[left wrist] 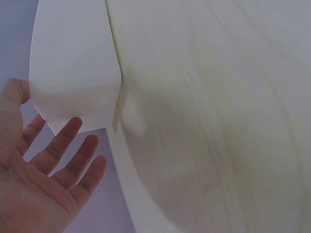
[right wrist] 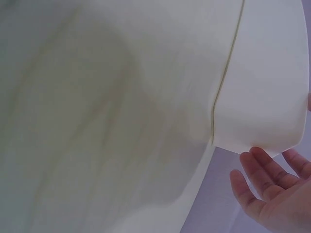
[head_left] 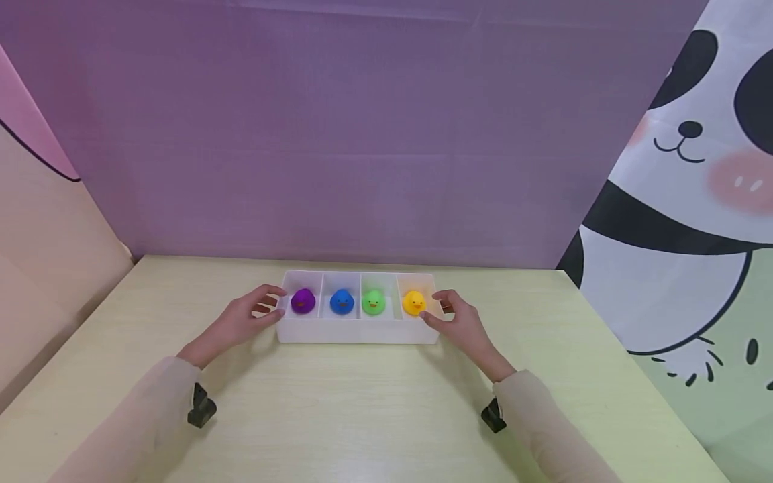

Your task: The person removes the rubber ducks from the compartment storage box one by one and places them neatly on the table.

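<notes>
Separately, four ducks [head_left: 342,302] in divided tray [head_left: 356,331]

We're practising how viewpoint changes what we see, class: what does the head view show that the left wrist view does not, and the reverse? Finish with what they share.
Only the head view: the purple duck, blue duck, green duck and yellow duck, each in its own compartment; the right hand; the panda picture.

Only the left wrist view: the palm of the left hand, and the outer end wall beside its fingers.

Both: the left hand, the white tray and the tabletop.
</notes>
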`<state>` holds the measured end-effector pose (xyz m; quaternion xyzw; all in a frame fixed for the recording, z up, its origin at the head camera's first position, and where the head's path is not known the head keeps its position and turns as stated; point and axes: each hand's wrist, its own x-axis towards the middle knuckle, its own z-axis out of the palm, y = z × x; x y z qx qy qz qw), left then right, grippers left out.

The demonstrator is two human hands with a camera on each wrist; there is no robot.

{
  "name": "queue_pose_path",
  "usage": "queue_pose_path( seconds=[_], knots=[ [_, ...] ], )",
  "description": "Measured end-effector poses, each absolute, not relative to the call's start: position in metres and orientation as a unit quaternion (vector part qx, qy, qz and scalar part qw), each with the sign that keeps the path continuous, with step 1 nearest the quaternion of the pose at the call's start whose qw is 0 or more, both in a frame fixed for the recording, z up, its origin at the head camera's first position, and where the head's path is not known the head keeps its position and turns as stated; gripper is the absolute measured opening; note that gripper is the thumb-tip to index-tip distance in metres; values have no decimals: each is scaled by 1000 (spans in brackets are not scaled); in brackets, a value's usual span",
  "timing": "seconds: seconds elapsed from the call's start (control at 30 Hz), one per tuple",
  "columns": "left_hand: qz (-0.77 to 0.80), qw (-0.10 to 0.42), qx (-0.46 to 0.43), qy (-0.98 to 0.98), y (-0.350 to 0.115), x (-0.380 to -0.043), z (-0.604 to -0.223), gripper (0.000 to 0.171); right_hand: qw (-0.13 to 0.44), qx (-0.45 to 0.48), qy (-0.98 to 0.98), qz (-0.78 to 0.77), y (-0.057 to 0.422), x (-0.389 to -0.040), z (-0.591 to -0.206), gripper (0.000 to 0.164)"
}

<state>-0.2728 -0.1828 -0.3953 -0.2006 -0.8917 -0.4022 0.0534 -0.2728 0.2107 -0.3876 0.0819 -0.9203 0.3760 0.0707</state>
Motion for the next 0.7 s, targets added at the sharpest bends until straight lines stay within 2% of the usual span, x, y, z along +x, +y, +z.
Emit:
queue_pose_path(
  seconds=[0.37, 0.7],
  knots=[
    [-392, 71, -206, -894, -181, -272, -393, 32, 70, 97, -929, 349, 212, -274, -386, 48],
    [-377, 89, -205, -899, -180, -277, -394, 33, 97, 140, -932, 321, 216, -273, -381, 47]
  ],
)
